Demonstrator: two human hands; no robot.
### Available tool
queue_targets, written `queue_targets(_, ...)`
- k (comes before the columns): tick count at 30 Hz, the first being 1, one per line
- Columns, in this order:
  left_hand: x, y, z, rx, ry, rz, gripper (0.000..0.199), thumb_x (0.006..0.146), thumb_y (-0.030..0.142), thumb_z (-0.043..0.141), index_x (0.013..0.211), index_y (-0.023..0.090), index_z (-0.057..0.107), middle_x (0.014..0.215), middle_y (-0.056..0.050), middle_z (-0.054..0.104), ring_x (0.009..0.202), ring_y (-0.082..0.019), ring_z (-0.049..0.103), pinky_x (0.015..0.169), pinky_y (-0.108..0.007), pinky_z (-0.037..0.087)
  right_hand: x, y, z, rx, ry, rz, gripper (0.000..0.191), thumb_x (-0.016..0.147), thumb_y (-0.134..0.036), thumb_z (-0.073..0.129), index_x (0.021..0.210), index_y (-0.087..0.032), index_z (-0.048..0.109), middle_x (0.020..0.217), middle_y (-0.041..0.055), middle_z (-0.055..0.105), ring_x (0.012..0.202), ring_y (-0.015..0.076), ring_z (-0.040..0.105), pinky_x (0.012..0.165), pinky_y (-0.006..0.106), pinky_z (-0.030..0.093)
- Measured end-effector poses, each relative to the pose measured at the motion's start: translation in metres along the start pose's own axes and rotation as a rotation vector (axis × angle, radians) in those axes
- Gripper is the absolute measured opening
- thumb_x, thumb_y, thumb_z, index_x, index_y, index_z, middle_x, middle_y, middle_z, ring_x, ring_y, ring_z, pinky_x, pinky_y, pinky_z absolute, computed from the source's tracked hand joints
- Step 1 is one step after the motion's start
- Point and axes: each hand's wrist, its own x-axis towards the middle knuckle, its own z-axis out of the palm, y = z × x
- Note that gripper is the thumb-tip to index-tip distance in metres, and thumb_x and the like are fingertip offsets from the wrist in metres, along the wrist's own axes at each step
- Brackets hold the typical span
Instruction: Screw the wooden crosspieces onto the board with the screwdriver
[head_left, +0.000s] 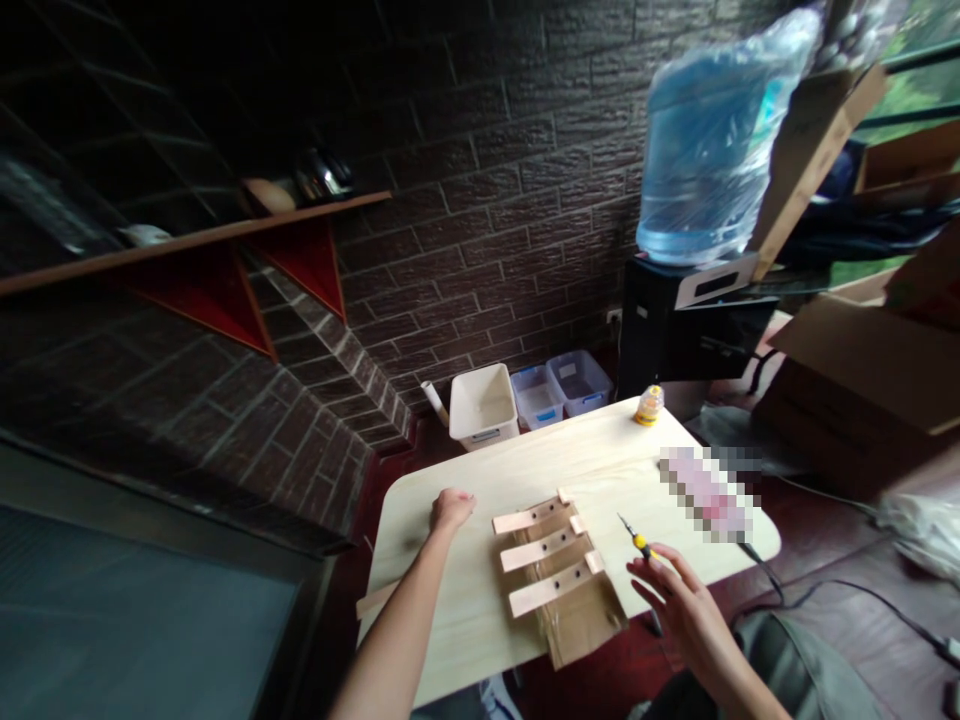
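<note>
Dark brick walls enclosed the room, a wooden shelf (341, 207) running off the left edge of the view, the objects on it lost in shadow. Against the far wall stood a cream bin (484, 400), two clear tubs (581, 380) whose lower parts the table hid, and a water jug (694, 160) wrapped in crinkled plastic.

On the pale table (420, 660), brown cardboard (589, 620) lay at the middle of the near edge and jutted past it. Across it sat three wooden strips (529, 554) side by side, dark spots along each and a small block at its right end; the cardboard beneath them was mostly covered.

Between the strips and the table's left edge, the left hand (452, 508) hovered or rested, its fingers curled together; whether anything was inside could not be told. Its forearm hid part of another wooden piece (375, 600) poking over the left edge.

Near the table's near edge, right of the strips, the right hand (671, 585) pinched a slim tool (640, 543) by its yellow-and-black handle, the handle's end hidden by partly spread fingers. Its dark tip pointed toward the far edge.

A small yellow-based bottle (649, 406) stood at the far right corner. By the right edge, a pinkish object (709, 495) was pixelated beyond recognition.
</note>
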Motion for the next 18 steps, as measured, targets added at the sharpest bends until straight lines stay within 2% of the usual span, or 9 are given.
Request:
queue_targets(6,-0.018,-0.012,-0.025,-0.134,0.031,0.168,0.017,0.071,0.021,0.070,0.087,0.018,0.073,0.090,-0.002,0.077,0.088,-0.016,0.071,0.074,-0.019,0.050,-0.017,-0.006,0.001,0.003,-0.031,-0.010,0.039,0.072,-0.042,0.080,0.104,-0.025,0.066,0.099,0.0081,0.074,0.104,0.0279,0.066,0.097,0.048,0.046)
queue_targets(9,-0.034,-0.022,-0.029,-0.177,0.038,0.230,0.020,0.069,0.017,0.071,0.089,0.017,0.073,0.093,-0.004,0.076,0.089,-0.015,0.070,0.078,-0.020,0.051,-0.029,-0.005,0.001,0.002,-0.058,-0.016,0.038,0.073,-0.041,0.079,0.104,-0.026,0.065,0.100,0.0074,0.074,0.104,0.0266,0.066,0.097,0.046,0.046)
queue_targets(14,-0.064,-0.026,-0.010,-0.201,0.000,0.273,0.020,0.064,0.015,0.075,0.084,0.017,0.073,0.083,-0.004,0.076,0.079,-0.016,0.070,0.074,-0.022,0.051,-0.045,-0.001,0.000,-0.017,-0.066,-0.028,0.040,0.072,-0.042,0.080,0.105,-0.025,0.065,0.098,0.0074,0.073,0.103,0.0280,0.066,0.095,0.047,0.048)
queue_targets(18,-0.080,-0.023,0.008,-0.198,0.009,0.276,0.021,0.065,0.014,0.072,0.086,0.015,0.072,0.082,-0.005,0.075,0.076,-0.017,0.070,0.069,-0.024,0.050,-0.053,0.001,-0.002,-0.025,-0.066,-0.022,0.042,0.071,-0.043,0.080,0.106,-0.026,0.065,0.097,0.0071,0.074,0.102,0.0282,0.067,0.093,0.046,0.048)
